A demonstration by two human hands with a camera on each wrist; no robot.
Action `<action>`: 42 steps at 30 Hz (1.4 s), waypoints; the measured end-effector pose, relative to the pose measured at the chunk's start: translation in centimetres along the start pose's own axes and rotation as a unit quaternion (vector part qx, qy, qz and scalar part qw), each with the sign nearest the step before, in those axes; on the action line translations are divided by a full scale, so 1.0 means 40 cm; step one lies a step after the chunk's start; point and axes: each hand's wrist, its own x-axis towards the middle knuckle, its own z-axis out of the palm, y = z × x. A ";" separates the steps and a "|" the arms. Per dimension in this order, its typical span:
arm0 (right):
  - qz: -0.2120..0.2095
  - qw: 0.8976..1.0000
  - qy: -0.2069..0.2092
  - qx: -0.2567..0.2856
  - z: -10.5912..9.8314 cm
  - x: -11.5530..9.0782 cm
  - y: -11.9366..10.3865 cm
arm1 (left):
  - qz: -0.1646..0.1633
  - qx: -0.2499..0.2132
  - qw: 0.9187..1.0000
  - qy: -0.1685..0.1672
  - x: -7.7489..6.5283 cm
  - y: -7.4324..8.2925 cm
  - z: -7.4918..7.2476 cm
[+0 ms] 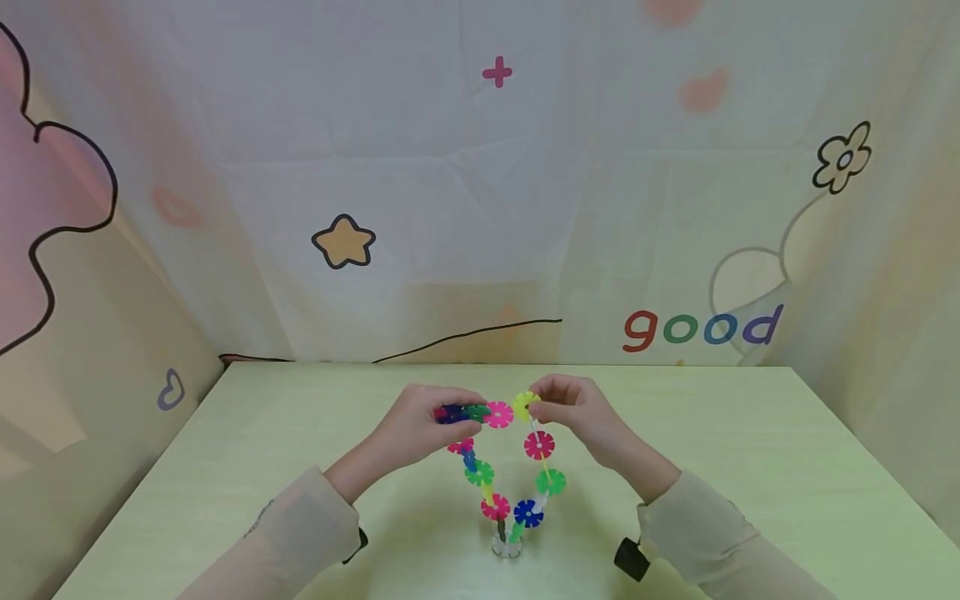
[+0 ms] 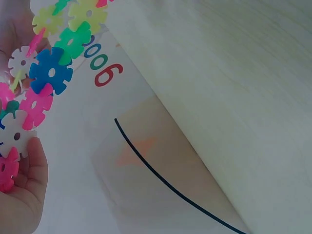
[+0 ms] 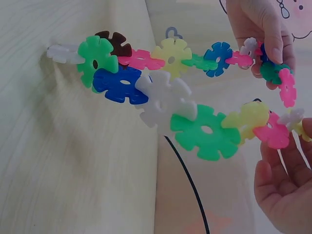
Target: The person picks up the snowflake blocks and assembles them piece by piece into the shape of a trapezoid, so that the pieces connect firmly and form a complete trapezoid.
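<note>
Slotted plastic snowflake discs in many colours are linked into an upright loop, standing on a clear disc [image 1: 506,547] on the table. My left hand [image 1: 420,425] grips the loop's upper left between thumb and fingers, around a dark blue disc [image 1: 452,414] and a green one [image 1: 476,412]. A pink disc [image 1: 498,414] sticks out past its fingertips. With thumb and fingers my right hand [image 1: 581,412] pinches a yellow disc [image 1: 525,406] at the upper right. Pink and yellow lie edge to edge; I cannot tell whether they are joined. Below the yellow hangs a red-pink disc [image 1: 539,445].
The loop's right side runs down through a green disc [image 1: 551,482] and a blue disc [image 1: 528,513]. The pale table [image 1: 300,517] ends at a printed cloth backdrop [image 1: 450,208]. A black strap piece [image 1: 632,559] sits by the right sleeve.
</note>
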 end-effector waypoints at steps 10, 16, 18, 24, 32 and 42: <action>-0.034 0.998 -0.034 0.031 0.008 -0.005 -0.007 | 0.000 -0.011 1.000 -0.002 -0.001 -0.002 -0.003; -0.041 0.998 -0.032 0.036 0.013 -0.007 -0.010 | 0.006 0.029 1.000 -0.011 0.000 0.003 -0.003; -0.043 0.998 -0.033 0.037 0.015 -0.008 -0.012 | 0.013 0.058 0.998 -0.011 0.001 0.007 -0.002; -0.057 0.997 -0.041 0.035 0.023 -0.014 -0.023 | 0.034 0.122 0.992 -0.008 0.001 0.014 0.003; -0.065 0.997 -0.039 0.000 0.028 -0.018 -0.033 | 0.028 0.115 0.993 -0.001 0.000 0.007 0.005; -0.072 0.996 -0.035 -0.047 0.028 -0.010 -0.030 | 0.005 0.070 0.998 0.006 0.004 0.001 -0.001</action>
